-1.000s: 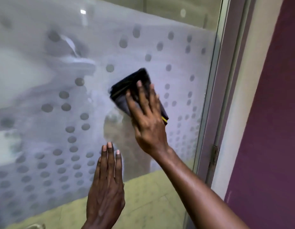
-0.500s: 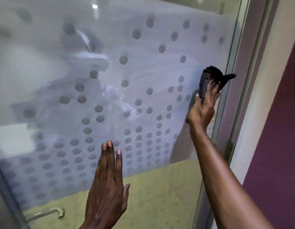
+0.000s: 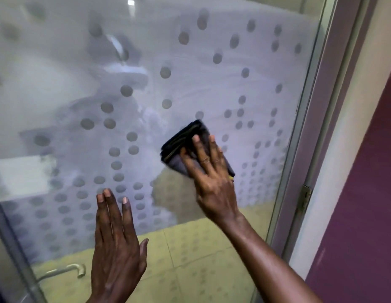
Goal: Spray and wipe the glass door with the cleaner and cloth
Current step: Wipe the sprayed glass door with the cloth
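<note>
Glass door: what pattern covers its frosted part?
Round grey dots scattered over the glass door, seen in the head view.

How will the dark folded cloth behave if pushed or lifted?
Likely floppy: the cloth is folded in stacked layers, so lifted by a corner it would probably unfold and droop. Probably light: the right hand pins it to the upright glass door with flat fingers alone. Pushed, it should slide but may bunch.

Two hands: left hand [image 3: 116, 254], right hand [image 3: 214, 186]; one cloth [image 3: 181, 138]; one glass door [image 3: 190, 62]; one handle [image 3: 65, 272]; one hinge [image 3: 305, 200].
</note>
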`<state>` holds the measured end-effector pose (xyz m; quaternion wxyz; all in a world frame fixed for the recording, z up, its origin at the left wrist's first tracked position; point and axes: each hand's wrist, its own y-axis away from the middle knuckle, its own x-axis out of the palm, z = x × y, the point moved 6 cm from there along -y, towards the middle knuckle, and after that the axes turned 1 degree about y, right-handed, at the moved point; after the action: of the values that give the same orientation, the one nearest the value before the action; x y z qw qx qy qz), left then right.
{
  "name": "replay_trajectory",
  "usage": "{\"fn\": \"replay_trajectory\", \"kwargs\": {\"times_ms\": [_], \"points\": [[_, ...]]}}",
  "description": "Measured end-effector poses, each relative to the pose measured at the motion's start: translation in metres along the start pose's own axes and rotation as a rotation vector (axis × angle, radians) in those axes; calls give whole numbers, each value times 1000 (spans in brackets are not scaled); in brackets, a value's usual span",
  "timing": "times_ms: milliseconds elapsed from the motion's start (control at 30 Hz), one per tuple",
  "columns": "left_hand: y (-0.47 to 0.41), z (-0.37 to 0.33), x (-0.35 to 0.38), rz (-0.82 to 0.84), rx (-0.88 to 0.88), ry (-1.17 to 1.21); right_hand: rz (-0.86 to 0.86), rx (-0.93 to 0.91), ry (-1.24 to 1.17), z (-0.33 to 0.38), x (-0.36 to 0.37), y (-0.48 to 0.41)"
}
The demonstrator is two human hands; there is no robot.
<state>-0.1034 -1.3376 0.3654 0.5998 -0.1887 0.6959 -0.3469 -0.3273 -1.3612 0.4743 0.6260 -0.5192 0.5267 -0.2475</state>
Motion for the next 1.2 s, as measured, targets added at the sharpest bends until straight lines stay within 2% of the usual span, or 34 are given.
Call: {"fn": "replay_trajectory", "kwargs": {"times_ms": [67,200,300,467,533,600,700,867,1000,1100,1200], "points": [[1,1,2,-12,-2,7,-95,150,-25,-39,-16,-10],[1,3,1,-20,14,10,-240,563,-105,-126,-45,-7],[3,3,-3,-17,24,20,-327,821,-165,-159,-49,14],[9,12,-16,-85,92,95,-511,1197,-300,-139,-29,45],[14,23,-22,-149,117,140,-532,1230,-347,-109,-18,44],[18,39,-27,-177,111,150,-524,1127,-378,-66,-9,35],[21,66,-33,-218,58,126,-442,806,-358,6,5,13],[27,104,-37,-236,-52,68,-147,168,-233,109,45,4],[33,122,-40,-220,-109,19,78,-234,-91,139,71,36],[34,120,-40,-209,-83,-16,90,-291,-10,120,64,27],[36,121,-41,-208,-91,-21,-46,-170,-46,96,37,-9]]}}
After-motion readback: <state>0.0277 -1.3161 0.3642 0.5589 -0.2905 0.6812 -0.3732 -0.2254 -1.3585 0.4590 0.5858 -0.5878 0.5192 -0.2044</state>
